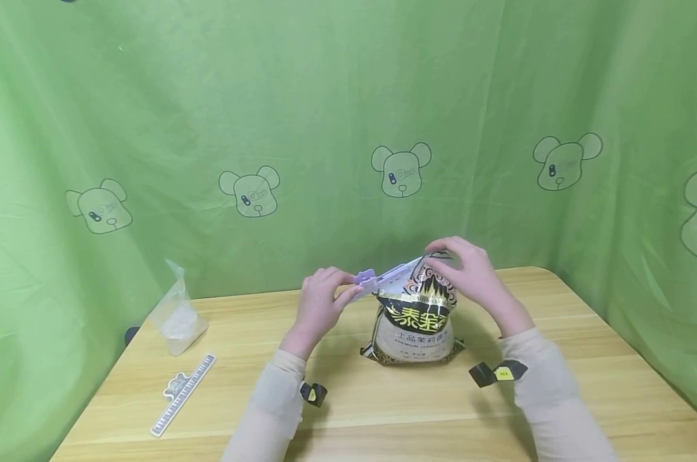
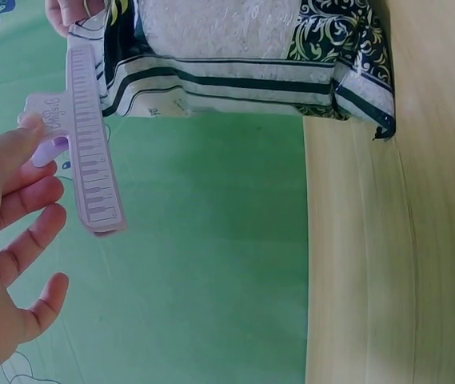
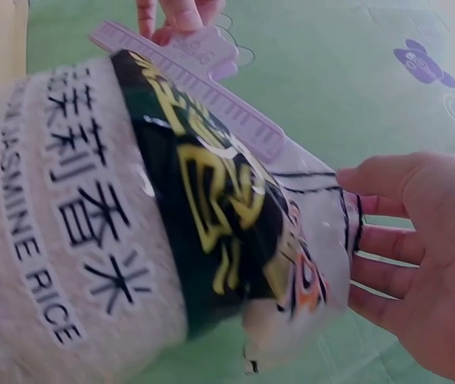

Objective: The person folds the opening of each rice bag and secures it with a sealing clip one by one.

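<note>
Probably a makeshift recording booth: green bear-print curtain (image 1: 348,128) surrounds wooden table (image 1: 383,410).

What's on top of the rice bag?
A purple sealing clip sits across the top of the rice bag. The left hand pinches its end; the right hand holds the bag's top corner, covering it.

A light wooden table (image 1: 585,359) with a rounded far corner stands against a green fabric backdrop (image 1: 325,96) that closes it in at the rear and on both sides. The cloth hangs in soft folds, printed with outlined bear heads (image 1: 401,168); lighting is even and diffuse.
</note>
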`<action>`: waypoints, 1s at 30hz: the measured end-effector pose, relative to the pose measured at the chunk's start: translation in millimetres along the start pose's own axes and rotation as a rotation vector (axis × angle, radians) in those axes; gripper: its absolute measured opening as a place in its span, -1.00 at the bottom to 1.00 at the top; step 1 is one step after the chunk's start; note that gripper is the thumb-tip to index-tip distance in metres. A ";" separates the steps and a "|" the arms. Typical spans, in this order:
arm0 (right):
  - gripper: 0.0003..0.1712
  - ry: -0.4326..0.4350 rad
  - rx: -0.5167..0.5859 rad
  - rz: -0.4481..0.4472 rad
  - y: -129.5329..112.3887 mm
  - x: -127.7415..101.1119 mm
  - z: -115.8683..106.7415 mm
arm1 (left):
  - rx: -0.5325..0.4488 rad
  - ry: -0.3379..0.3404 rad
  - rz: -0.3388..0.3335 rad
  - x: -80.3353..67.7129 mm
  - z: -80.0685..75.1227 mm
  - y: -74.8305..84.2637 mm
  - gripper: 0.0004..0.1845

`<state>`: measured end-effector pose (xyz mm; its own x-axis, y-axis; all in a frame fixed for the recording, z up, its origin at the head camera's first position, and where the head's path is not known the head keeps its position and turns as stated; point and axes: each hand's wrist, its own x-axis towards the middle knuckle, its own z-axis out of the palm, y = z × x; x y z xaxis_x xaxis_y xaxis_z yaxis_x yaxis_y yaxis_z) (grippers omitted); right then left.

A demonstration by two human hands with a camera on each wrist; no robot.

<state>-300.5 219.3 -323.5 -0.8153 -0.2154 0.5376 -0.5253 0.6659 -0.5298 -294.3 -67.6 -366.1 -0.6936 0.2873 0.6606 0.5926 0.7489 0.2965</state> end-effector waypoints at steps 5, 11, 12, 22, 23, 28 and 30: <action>-0.65 -0.033 -0.007 0.020 7.8 0.6 -8.4 | -0.007 0.016 0.001 -0.3 2.0 1.9 -0.69; -0.72 -0.049 -0.020 0.028 16.0 0.4 -13.8 | -0.029 0.031 -0.002 -0.5 2.6 3.1 -0.71; -0.72 -0.049 -0.019 0.032 16.4 0.4 -14.0 | -0.031 0.034 -0.001 -0.4 2.9 3.1 -0.72; -0.75 -0.004 -0.017 0.035 18.4 0.9 -8.9 | -0.047 0.050 0.005 -1.0 3.8 4.4 -0.73; -0.75 -0.001 -0.016 0.035 18.7 0.9 -8.4 | -0.049 0.048 0.002 -0.9 4.2 4.3 -0.73; -0.76 0.010 -0.010 0.033 18.0 0.8 -7.6 | -0.043 0.046 0.003 0.1 4.9 5.2 -0.72; -0.76 0.014 -0.012 0.032 17.8 1.0 -7.9 | -0.037 0.048 0.006 1.1 5.0 5.6 -0.72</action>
<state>-308.7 236.5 -327.3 -0.8284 -0.1838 0.5291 -0.4957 0.6806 -0.5396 -293.8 -60.1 -367.2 -0.6701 0.2624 0.6943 0.6123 0.7242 0.3173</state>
